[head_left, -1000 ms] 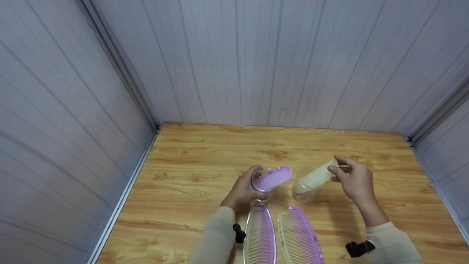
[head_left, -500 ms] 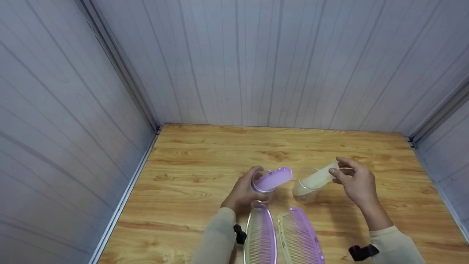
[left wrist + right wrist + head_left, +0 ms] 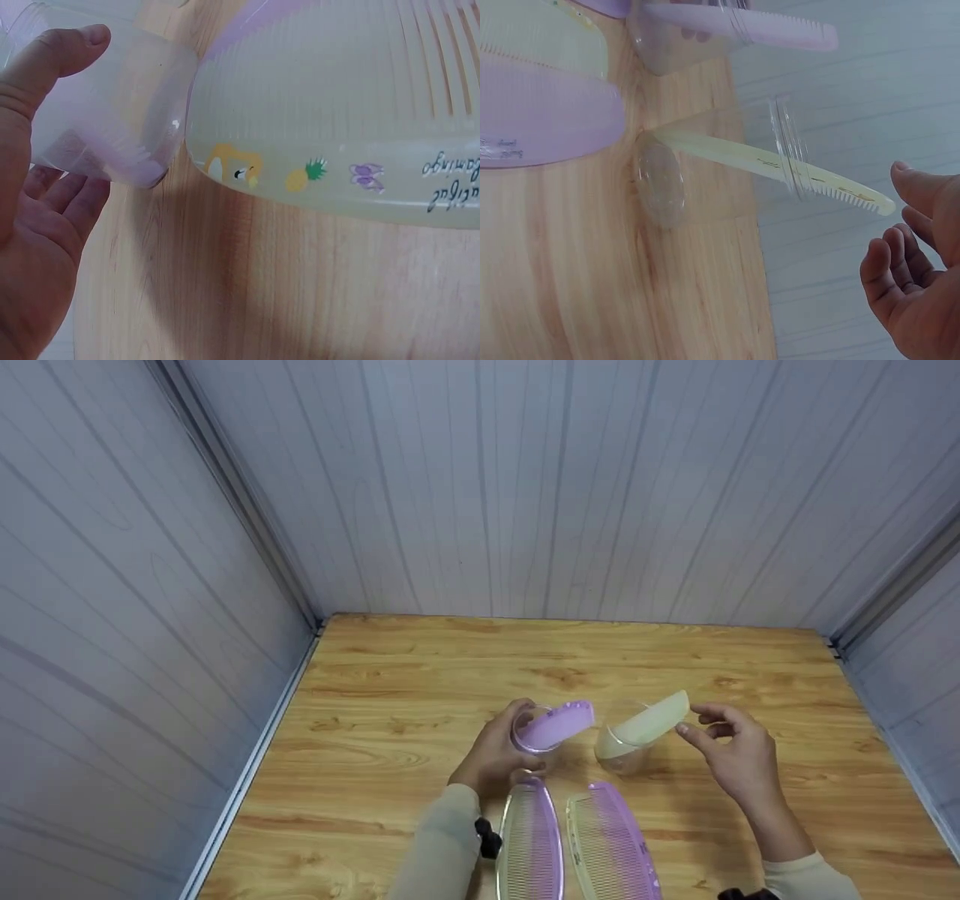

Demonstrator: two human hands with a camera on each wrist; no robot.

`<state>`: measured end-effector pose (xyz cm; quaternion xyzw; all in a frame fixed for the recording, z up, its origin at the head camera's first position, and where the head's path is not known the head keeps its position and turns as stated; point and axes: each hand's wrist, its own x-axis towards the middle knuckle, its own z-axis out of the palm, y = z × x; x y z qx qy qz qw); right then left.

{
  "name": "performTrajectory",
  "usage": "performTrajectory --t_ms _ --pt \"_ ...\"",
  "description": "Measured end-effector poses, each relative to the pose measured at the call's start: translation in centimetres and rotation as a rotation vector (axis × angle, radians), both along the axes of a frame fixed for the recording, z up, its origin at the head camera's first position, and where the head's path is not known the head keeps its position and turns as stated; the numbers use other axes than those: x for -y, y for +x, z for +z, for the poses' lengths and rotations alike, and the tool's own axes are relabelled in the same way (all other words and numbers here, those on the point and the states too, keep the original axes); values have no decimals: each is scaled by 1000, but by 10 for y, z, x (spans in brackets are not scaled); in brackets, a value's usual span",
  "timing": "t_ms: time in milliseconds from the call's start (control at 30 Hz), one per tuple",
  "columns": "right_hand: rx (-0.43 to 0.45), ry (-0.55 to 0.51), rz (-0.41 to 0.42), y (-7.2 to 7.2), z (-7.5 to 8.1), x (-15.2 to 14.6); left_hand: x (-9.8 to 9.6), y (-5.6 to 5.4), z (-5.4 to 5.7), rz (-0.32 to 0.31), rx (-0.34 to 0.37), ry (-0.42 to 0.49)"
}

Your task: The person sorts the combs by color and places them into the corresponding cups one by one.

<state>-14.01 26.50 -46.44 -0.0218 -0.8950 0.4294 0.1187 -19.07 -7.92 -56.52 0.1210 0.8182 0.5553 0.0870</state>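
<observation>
My left hand (image 3: 495,746) grips a clear plastic cup (image 3: 142,75), its thumb lying along the wall. A purple comb (image 3: 559,724) leans out over the rim. To its right stands a second clear cup (image 3: 619,763), holding a pale yellow comb (image 3: 651,720) tilted toward the right. My right hand (image 3: 739,754) is just beyond that comb's upper end, thumb and fingers parted. In the right wrist view a small gap separates the fingertips from the yellow comb (image 3: 780,169).
Two large comb-toothed pieces, a left one (image 3: 529,840) and a right one (image 3: 615,847), lie on the wooden table (image 3: 360,780) nearest the body, yellow-green blending to purple. Printed pictures and lettering mark one edge. Pale panel walls (image 3: 480,487) enclose the table.
The right hand has let go of the yellow comb and drawn back slightly right and down. The comb now leans in its cup unheld. The left hand keeps its grip on the cup.
</observation>
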Motion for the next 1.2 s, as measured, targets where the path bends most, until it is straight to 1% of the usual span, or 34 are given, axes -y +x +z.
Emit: performTrajectory --t_ms 133,333,600,733,967,1200 --pt "-13 14 -5 7 -3 3 0 0 0 -4 1 -3" --pt "-28 12 21 14 -8 8 -1 0 -1 -4 11 9" --pt "7 -5 54 21 -14 15 0 1 0 -15 -9 11" --pt "20 -10 75 24 -18 18 0 -1 -1 -19 -18 4" --pt "50 -28 115 25 -29 23 0 -2 0 1 5 -12" --pt "78 -65 149 26 -37 29 -2 -2 0 6 19 -13"
